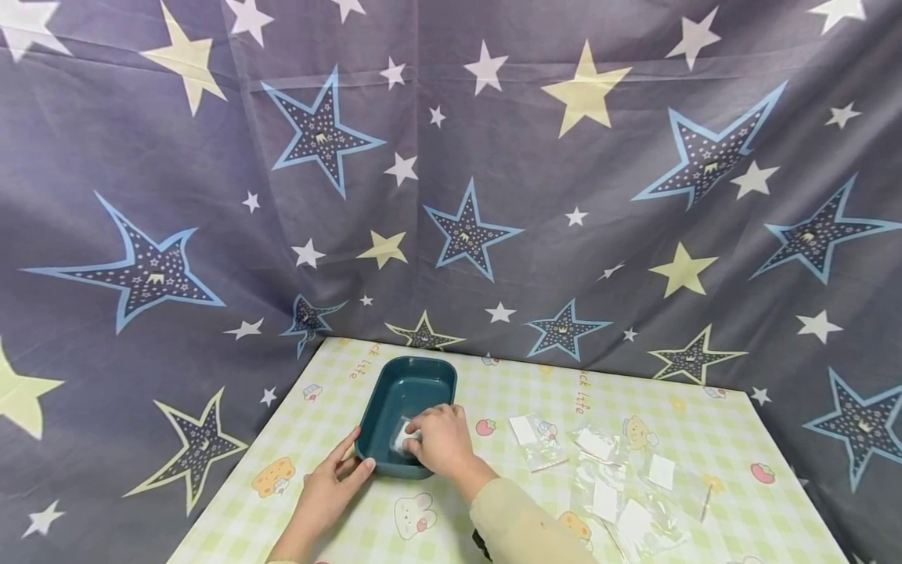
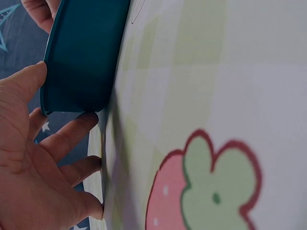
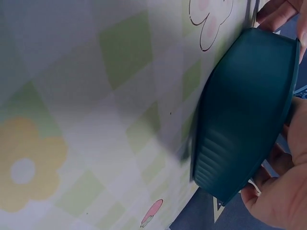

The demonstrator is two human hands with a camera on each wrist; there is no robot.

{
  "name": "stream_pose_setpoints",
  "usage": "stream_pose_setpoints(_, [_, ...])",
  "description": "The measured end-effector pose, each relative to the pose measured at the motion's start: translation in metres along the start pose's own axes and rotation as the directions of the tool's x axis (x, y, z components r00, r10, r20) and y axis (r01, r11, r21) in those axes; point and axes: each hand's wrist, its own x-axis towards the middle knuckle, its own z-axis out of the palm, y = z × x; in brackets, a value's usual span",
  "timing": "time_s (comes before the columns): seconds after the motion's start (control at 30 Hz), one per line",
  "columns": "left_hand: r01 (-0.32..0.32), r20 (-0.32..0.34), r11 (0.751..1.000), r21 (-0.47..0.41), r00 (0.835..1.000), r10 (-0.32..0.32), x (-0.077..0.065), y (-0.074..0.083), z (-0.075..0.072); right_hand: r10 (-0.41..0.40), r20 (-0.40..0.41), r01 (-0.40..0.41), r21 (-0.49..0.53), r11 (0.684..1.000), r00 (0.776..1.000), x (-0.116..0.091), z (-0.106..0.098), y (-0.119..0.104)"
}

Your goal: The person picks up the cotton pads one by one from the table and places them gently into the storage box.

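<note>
A dark teal rectangular tray (image 1: 395, 392) sits on the table, also seen from its side in the left wrist view. My left hand (image 1: 331, 486) grips its near left corner, thumb on the near edge and fingers along the left side. My right hand (image 1: 444, 442) reaches over the right rim into the near end. There its thumb and fingers pinch a small clear plastic bag (image 1: 402, 439) with a white piece in it, partly hidden by the fingers. In the right wrist view, the tray wall (image 3: 244, 105) hides the bag and my fingertips.
Several clear zip bags with white cards lie at the right, one apart nearer the tray (image 1: 539, 442), others overlapping (image 1: 634, 521). The table has a green checked cloth (image 1: 493, 486). A star-patterned curtain (image 1: 458, 298) hangs close behind and along both sides.
</note>
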Motion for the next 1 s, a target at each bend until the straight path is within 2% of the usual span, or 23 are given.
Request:
stream_pose_setpoints(0.53, [-0.004,0.017,1.0,0.016,1.0,0.004,0.0,0.003,0.0,-0.012,-0.007,0.012,0.0,1.0,1.0,-0.005,0.002,0.001])
stream_pose_setpoints(0.83, [-0.009,0.012,1.0,0.024,1.0,0.009,0.002,0.001,0.0,-0.023,-0.026,0.023,0.004,1.0,0.999,-0.005,-0.005,0.002])
stream_pose_setpoints(1.0, [0.005,0.01,1.0,0.026,1.0,-0.005,0.003,0.0,0.0,-0.016,-0.014,0.017,0.052,0.999,1.0,-0.008,-0.011,0.004])
